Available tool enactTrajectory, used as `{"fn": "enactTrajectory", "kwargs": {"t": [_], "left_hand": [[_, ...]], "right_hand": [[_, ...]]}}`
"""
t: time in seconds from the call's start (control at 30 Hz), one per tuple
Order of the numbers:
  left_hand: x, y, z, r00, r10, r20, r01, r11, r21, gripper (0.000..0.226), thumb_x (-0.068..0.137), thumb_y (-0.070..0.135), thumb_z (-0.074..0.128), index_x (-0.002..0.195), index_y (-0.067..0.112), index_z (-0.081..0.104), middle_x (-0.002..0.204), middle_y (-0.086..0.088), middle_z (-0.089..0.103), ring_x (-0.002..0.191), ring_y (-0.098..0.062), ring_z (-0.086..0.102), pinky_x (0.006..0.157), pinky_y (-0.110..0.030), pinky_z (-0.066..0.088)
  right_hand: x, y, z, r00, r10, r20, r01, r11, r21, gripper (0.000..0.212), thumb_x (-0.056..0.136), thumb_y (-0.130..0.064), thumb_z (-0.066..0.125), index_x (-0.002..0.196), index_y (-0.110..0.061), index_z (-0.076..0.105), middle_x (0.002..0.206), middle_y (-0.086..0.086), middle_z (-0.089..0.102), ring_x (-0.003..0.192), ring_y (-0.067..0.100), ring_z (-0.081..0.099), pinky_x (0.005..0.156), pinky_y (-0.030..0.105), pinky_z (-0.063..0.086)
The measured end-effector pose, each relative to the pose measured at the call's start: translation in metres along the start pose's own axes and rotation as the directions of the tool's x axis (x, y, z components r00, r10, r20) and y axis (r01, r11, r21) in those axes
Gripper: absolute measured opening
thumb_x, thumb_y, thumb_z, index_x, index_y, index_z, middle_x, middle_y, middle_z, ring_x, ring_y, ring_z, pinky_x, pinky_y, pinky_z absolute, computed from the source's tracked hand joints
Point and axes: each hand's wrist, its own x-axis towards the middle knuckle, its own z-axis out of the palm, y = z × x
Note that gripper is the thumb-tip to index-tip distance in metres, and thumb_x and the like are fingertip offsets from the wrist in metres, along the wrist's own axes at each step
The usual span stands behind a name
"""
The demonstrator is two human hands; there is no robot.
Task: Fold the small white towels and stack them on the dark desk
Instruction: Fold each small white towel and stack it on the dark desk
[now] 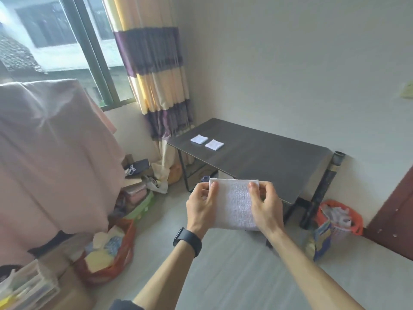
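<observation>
Before the dark rectangular bench [268,157], over the grey floor [223,276], a small white terry towel [234,204] hangs in the air. The left grip [201,206] and the right grip [266,205] pinch its upper corners, thumbs on the near side. Two folded white towels [199,139] lie side by side on the bench.

The dark desk [268,153] is bare from its middle to its right end and open along its near edge, just beyond the white towel [234,202] pinched in the air by the left hand [201,206] and right hand [266,206]. A folded towel [197,139] and a second folded towel [214,144] occupy its far left corner, with the striped curtain [156,86] behind that end and the wall [290,74] along the far side. A black tube [321,189] stands upright at the desk's right end beside an orange basket [337,218], while a pink-draped bulk [44,153] and an orange bag of cloths [107,253] crowd the left.
</observation>
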Motion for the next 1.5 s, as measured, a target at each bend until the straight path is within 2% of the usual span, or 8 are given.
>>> {"fn": "enactTrajectory", "kwargs": {"t": [0.17, 0.33, 0.47, 0.57, 0.77, 1.1, 1.27, 1.5], "left_hand": [[0.098, -0.002, 0.013, 0.994, -0.031, -0.101, 0.032, 0.999, 0.011, 0.026, 0.092, 0.050, 0.060, 0.082, 0.027, 0.066, 0.074, 0.012, 0.064, 0.065, -0.002, 0.056, 0.064, -0.022, 0.043], [0.191, -0.019, 0.014, 0.983, -0.056, -0.173, 0.061, 0.998, 0.025, 0.025, 0.092, 0.050, 0.060, 0.085, 0.027, 0.067, 0.075, 0.014, 0.067, 0.063, 0.007, 0.057, 0.059, -0.013, 0.041], [0.280, -0.037, 0.009, 0.979, -0.057, -0.196, 0.064, 0.998, 0.028, 0.024, 0.092, 0.050, 0.060, 0.087, 0.028, 0.067, 0.082, 0.013, 0.070, 0.067, 0.006, 0.059, 0.062, -0.015, 0.045], [0.359, -0.046, 0.001, 0.977, -0.043, -0.210, 0.049, 0.999, 0.023, 0.025, 0.092, 0.050, 0.061, 0.086, 0.027, 0.067, 0.080, 0.014, 0.069, 0.068, 0.006, 0.059, 0.064, -0.014, 0.046], [0.518, -0.059, -0.006, 0.982, -0.060, -0.178, 0.070, 0.996, 0.054, 0.029, 0.091, 0.050, 0.063, 0.081, 0.023, 0.067, 0.078, 0.011, 0.067, 0.062, 0.007, 0.054, 0.057, -0.007, 0.040], [0.740, -0.124, 0.035, 0.981, -0.173, -0.082, 0.184, 0.971, 0.155, 0.030, 0.090, 0.052, 0.064, 0.080, 0.023, 0.065, 0.073, 0.014, 0.063, 0.058, 0.008, 0.053, 0.055, -0.007, 0.038], [0.836, -0.148, 0.061, 0.969, -0.246, -0.036, 0.249, 0.950, 0.191, 0.027, 0.090, 0.050, 0.064, 0.081, 0.025, 0.065, 0.075, 0.015, 0.063, 0.059, 0.009, 0.052, 0.056, -0.006, 0.039], [0.946, -0.186, 0.093, 0.924, -0.375, 0.078, 0.349, 0.908, 0.234, 0.022, 0.091, 0.052, 0.061, 0.086, 0.031, 0.066, 0.074, 0.013, 0.063, 0.068, 0.000, 0.057, 0.058, -0.010, 0.039]], "right_hand": [[0.098, 0.005, 0.058, 0.994, -0.037, 0.100, 0.035, 0.999, 0.026, 0.022, 0.099, -0.043, 0.052, 0.095, -0.022, 0.057, 0.091, -0.011, 0.065, 0.088, -0.005, 0.058, 0.070, 0.012, 0.041], [0.177, 0.015, 0.127, 0.981, -0.046, 0.190, 0.041, 0.999, 0.027, 0.023, 0.099, -0.042, 0.053, 0.096, -0.019, 0.057, 0.090, -0.011, 0.065, 0.085, -0.006, 0.057, 0.068, 0.007, 0.041], [0.242, 0.022, 0.195, 0.970, -0.064, 0.235, 0.059, 0.998, 0.030, 0.024, 0.099, -0.042, 0.052, 0.096, -0.019, 0.057, 0.087, -0.012, 0.064, 0.084, -0.009, 0.056, 0.067, 0.005, 0.041], [0.297, 0.022, 0.253, 0.968, -0.073, 0.241, 0.068, 0.997, 0.030, 0.024, 0.099, -0.043, 0.052, 0.096, -0.020, 0.056, 0.086, -0.011, 0.064, 0.084, -0.008, 0.056, 0.068, 0.010, 0.042], [0.401, 0.028, 0.359, 0.978, -0.021, 0.209, 0.014, 0.999, 0.035, 0.023, 0.099, -0.042, 0.053, 0.097, -0.020, 0.057, 0.088, -0.011, 0.065, 0.085, -0.008, 0.057, 0.068, 0.005, 0.040], [0.565, 0.096, 0.493, 0.975, 0.140, 0.174, -0.142, 0.990, 0.001, 0.021, 0.100, -0.040, 0.051, 0.094, -0.020, 0.055, 0.088, -0.011, 0.064, 0.082, -0.009, 0.056, 0.066, 0.005, 0.039], [0.641, 0.128, 0.546, 0.955, 0.247, 0.163, -0.247, 0.969, -0.022, 0.018, 0.100, -0.038, 0.052, 0.098, -0.021, 0.055, 0.090, -0.012, 0.064, 0.082, -0.013, 0.055, 0.064, 0.003, 0.038], [0.714, 0.168, 0.606, 0.901, 0.417, 0.123, -0.407, 0.908, -0.097, 0.013, 0.101, -0.035, 0.049, 0.095, -0.024, 0.052, 0.088, -0.011, 0.061, 0.078, -0.010, 0.055, 0.062, 0.005, 0.040]]}}
